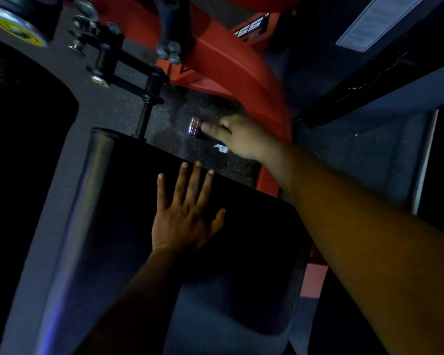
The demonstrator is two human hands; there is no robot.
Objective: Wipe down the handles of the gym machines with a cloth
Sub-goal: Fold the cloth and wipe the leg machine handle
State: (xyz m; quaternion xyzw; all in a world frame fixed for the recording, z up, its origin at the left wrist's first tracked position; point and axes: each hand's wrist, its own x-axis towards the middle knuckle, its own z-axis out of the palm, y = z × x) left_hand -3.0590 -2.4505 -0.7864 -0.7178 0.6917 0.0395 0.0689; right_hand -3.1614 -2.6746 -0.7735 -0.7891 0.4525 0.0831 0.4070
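Note:
My right hand [237, 137] reaches forward and is wrapped around a black machine handle [199, 129] with a shiny metal end cap, just below the red frame arm [241, 73]. A small pale scrap of cloth [222, 148] peeks out under the palm. My left hand [183, 213] lies flat, fingers spread, on the black padded seat [241, 252] and holds nothing. The picture is dim and the right hand is blurred.
A black seat-adjust bracket with bolts [128, 73] stands at the upper left, beside a round plate with a yellow label [18, 29]. Speckled dark rubber floor [169, 111] lies beyond the seat. Dark machine parts [369, 73] fill the right side.

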